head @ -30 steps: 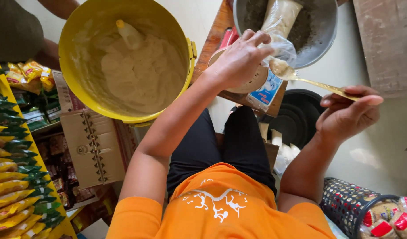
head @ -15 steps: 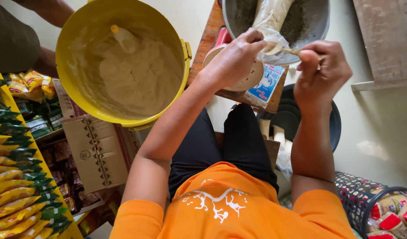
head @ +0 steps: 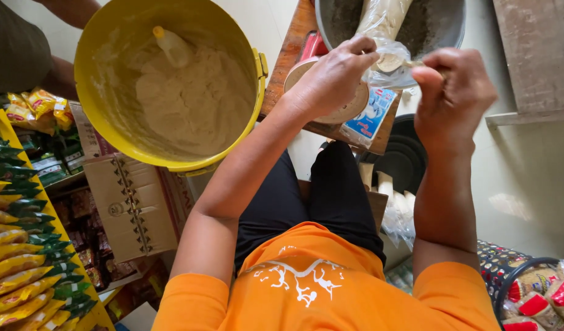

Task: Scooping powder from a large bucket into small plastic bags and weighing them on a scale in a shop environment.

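Two hands at work: we judge filling underway, left hand point(head: 331, 76) gripping the clear bag point(head: 389, 58), right hand point(head: 457, 92) clenched on a spoon point(head: 417, 62) at its mouth.

The right hand point(head: 453, 92), held out to the side with a loaded spoon a second ago, is now drawn in against the clear plastic bag point(head: 389, 58) beside the left hand point(head: 334, 76).

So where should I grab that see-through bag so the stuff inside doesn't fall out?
Probably the loose top of the clear plastic bag, where the left hand pinches it. The filled part stretches away over the metal bowl, so the empty plastic near the mouth is the easy bit to gather. Come from the near, open end. The right hand works right beside that mouth.
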